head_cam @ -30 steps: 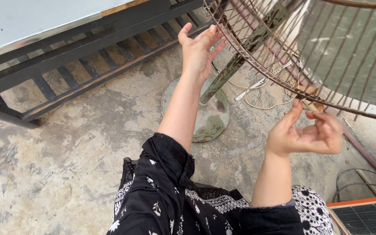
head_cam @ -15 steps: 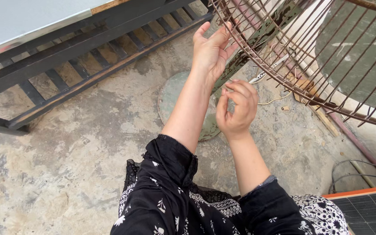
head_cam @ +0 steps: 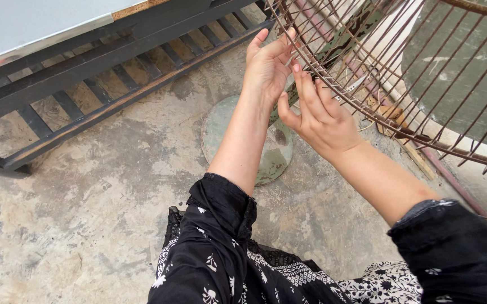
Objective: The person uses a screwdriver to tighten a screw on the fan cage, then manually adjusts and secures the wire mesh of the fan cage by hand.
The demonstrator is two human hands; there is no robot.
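Note:
A rusty wire fan guard point(head_cam: 401, 62) fills the upper right, with a green fan blade point(head_cam: 457, 62) behind its wires. My left hand point(head_cam: 267, 66) reaches up and grips the guard's rim wires with its fingers curled over them. My right hand point(head_cam: 322, 115) is just below and to the right, its fingertips pinching at the guard's wires near the left hand. Whether a small item sits between the fingers is hidden. Both arms wear black sleeves with a white pattern.
A round green fan base point(head_cam: 238, 135) lies on the stained concrete floor point(head_cam: 85, 225) under my hands. A dark metal frame with slats point(head_cam: 102, 62) runs along the upper left. A thin white cord point(head_cam: 356, 84) and a reddish pipe point(head_cam: 452, 174) lie at right.
My right hand moved from the guard's lower right rim leftward and up to the wires beside my left hand. The left hand kept its hold on the rim.

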